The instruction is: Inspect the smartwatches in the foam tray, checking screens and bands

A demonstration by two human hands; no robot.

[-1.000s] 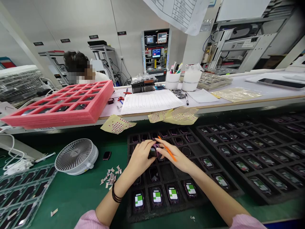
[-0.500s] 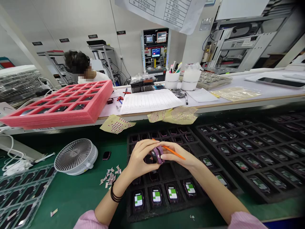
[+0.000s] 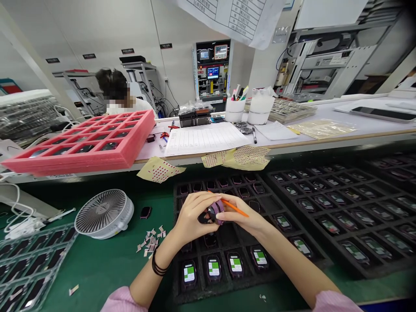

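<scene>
And here's the purple-and-black watch unit (image 3: 216,211), held up over the black foam tray (image 3: 201,293); make it the centre of our clock. The left hand (image 3: 194,213) grips it from nine o'clock, fingers curved over the far side, thumb along the near side. The right hand (image 3: 239,212) comes in from three, thumb pressed on the purple part, and look, it's holding a slim orange stick (image 3: 235,208) as well, its end slanting out towards four! Fingertip contact behind the unit is hidden. My reading: this is close two-handed work on the unit, and the next move calls for a steady left hold, fine right fingers and that stick kept off the surface. Between four and seven, lit watches (image 3: 235,264) sit in their pockets; a dark watch (image 3: 146,212) lies out at nine, small pale tabs (image 3: 151,242) at eight.
</scene>
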